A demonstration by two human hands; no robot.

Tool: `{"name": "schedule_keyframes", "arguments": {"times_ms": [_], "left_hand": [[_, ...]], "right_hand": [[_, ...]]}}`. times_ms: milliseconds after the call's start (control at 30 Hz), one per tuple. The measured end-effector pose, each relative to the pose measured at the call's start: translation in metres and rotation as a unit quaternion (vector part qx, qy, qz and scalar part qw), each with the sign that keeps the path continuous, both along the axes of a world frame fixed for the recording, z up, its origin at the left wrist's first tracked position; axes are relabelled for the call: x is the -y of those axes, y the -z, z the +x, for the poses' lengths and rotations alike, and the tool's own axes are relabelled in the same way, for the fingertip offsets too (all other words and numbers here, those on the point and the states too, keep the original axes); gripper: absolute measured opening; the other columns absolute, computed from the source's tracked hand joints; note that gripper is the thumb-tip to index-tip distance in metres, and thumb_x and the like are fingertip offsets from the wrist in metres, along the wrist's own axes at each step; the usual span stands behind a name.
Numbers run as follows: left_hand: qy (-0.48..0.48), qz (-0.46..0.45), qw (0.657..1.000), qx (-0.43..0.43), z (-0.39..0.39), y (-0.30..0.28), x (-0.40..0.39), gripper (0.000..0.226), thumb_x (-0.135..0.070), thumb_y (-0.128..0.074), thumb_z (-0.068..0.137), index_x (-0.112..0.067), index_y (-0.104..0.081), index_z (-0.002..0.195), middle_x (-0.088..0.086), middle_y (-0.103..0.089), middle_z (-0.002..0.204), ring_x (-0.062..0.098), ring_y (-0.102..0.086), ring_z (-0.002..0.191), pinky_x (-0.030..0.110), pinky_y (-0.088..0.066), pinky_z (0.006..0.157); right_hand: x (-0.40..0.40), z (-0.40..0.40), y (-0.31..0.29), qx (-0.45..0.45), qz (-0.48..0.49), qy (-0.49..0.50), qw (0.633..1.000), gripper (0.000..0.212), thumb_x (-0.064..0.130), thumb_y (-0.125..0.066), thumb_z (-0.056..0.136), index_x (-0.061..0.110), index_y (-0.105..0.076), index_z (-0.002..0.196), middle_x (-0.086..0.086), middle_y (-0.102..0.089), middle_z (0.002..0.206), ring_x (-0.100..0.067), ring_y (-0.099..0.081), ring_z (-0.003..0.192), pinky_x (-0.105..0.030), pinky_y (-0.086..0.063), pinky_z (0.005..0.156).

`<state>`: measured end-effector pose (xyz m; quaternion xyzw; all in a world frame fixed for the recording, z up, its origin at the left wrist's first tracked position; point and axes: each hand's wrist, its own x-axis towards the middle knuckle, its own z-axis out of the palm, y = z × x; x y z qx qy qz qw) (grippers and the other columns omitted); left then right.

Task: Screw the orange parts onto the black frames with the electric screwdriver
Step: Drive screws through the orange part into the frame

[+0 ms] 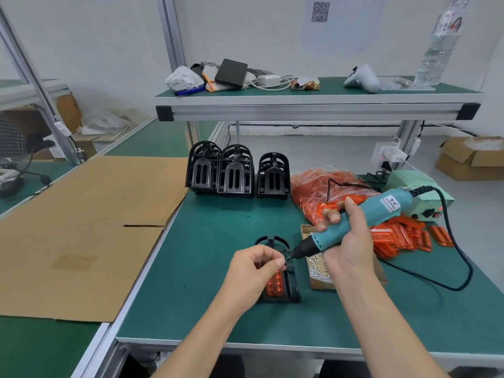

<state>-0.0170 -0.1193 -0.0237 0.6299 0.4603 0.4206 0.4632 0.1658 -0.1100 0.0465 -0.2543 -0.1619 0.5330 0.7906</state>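
A black frame (293, 287) lies on the green table (218, 268) in front of me, with an orange part (274, 285) set into it. My left hand (252, 271) hovers over the frame and pinches what looks like a small screw at the screwdriver's tip. My right hand (346, 236) grips the teal electric screwdriver (354, 225), which slants down to the left with its black nose just above the frame's upper right corner. Part of the frame is hidden under my left hand.
Three stacks of black frames (237, 173) stand behind. A bag of orange parts (321, 186) and loose orange parts (403, 236) lie to the right, beside a cardboard tray of screws (319, 268) and the power unit (425, 205). Flat cardboard (81, 227) covers the left table.
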Motion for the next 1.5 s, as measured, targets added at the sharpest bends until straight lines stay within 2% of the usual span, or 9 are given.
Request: {"name": "schedule_keyframes", "arguments": {"times_ms": [133,233,400,500,633,733,1167,1400,1500], "left_hand": [[-0.029,0.106,0.983,-0.149,-0.008,0.009,-0.001,0.006,-0.040,-0.073,0.092,-0.044,-0.072,0.087,-0.017,-0.067,0.090,0.003,-0.059,0.097,0.013,-0.041,0.086],[-0.019,0.249,0.936,-0.249,-0.009,0.021,0.000,0.006,-0.035,-0.073,0.093,-0.034,-0.073,0.088,-0.022,-0.062,0.086,0.004,-0.049,0.101,0.025,-0.035,0.087],[-0.038,0.302,0.890,-0.340,-0.007,0.041,0.008,0.007,-0.037,-0.074,0.089,-0.031,-0.076,0.089,-0.017,-0.055,0.086,0.015,-0.048,0.097,0.030,-0.031,0.078],[-0.046,0.305,0.882,-0.357,-0.007,0.051,0.013,0.006,-0.037,-0.074,0.088,-0.031,-0.075,0.088,-0.016,-0.053,0.086,0.015,-0.048,0.094,0.030,-0.031,0.077],[-0.061,0.300,0.882,-0.359,-0.007,0.056,0.016,0.005,-0.036,-0.073,0.090,-0.031,-0.074,0.088,-0.015,-0.052,0.086,0.016,-0.047,0.092,0.029,-0.034,0.074],[-0.065,0.298,0.884,-0.354,-0.007,0.056,0.016,0.006,-0.035,-0.072,0.091,-0.030,-0.073,0.087,-0.015,-0.053,0.085,0.016,-0.048,0.092,0.032,-0.038,0.074],[-0.074,0.291,0.884,-0.358,-0.003,0.063,0.014,0.007,-0.034,-0.072,0.090,-0.028,-0.071,0.085,-0.014,-0.052,0.084,0.017,-0.047,0.093,0.032,-0.038,0.075],[-0.075,0.293,0.890,-0.341,-0.005,0.066,0.013,0.012,-0.038,-0.069,0.090,-0.030,-0.078,0.089,-0.016,-0.054,0.084,0.016,-0.048,0.094,0.033,-0.040,0.075],[-0.076,0.291,0.891,-0.340,-0.006,0.067,0.014,0.011,-0.039,-0.071,0.089,-0.030,-0.078,0.090,-0.016,-0.054,0.084,0.015,-0.048,0.094,0.034,-0.041,0.076]], "right_hand": [[-0.001,-0.007,0.003,0.071,0.006,0.006,0.997,0.018,0.018,-0.067,0.097,0.016,-0.056,0.083,-0.001,-0.049,0.063,-0.014,-0.046,0.059,-0.027,-0.041,0.056],[0.000,-0.017,0.010,0.138,0.004,0.012,0.990,0.017,0.014,-0.071,0.094,0.012,-0.055,0.089,-0.006,-0.053,0.064,-0.017,-0.047,0.055,-0.030,-0.043,0.054],[0.005,-0.039,0.027,0.277,0.006,0.018,0.961,0.018,0.023,-0.074,0.085,0.031,-0.065,0.072,-0.006,-0.057,0.062,-0.018,-0.049,0.052,-0.030,-0.044,0.051],[0.008,-0.047,0.036,0.323,-0.001,0.005,0.946,0.015,0.034,-0.076,0.079,0.030,-0.066,0.070,-0.005,-0.059,0.060,-0.017,-0.052,0.053,-0.028,-0.045,0.053],[0.007,-0.050,0.042,0.355,-0.001,0.001,0.935,0.018,0.034,-0.075,0.081,0.027,-0.064,0.069,-0.005,-0.060,0.060,-0.016,-0.053,0.054,-0.026,-0.046,0.054],[0.006,-0.051,0.042,0.364,0.001,-0.003,0.931,0.018,0.035,-0.074,0.082,0.026,-0.065,0.070,-0.004,-0.060,0.061,-0.016,-0.054,0.056,-0.026,-0.048,0.056],[-0.001,-0.048,0.043,0.374,-0.014,-0.013,0.927,0.016,0.038,-0.075,0.082,0.029,-0.067,0.072,-0.003,-0.061,0.061,-0.015,-0.055,0.054,-0.027,-0.049,0.054],[-0.002,-0.053,0.041,0.389,-0.023,-0.036,0.920,0.019,0.031,-0.074,0.087,0.028,-0.065,0.070,-0.008,-0.062,0.061,-0.018,-0.055,0.055,-0.030,-0.048,0.055],[-0.003,-0.055,0.040,0.395,-0.027,-0.049,0.917,0.021,0.022,-0.074,0.093,0.020,-0.064,0.073,-0.012,-0.063,0.064,-0.021,-0.058,0.058,-0.035,-0.050,0.058]]}}
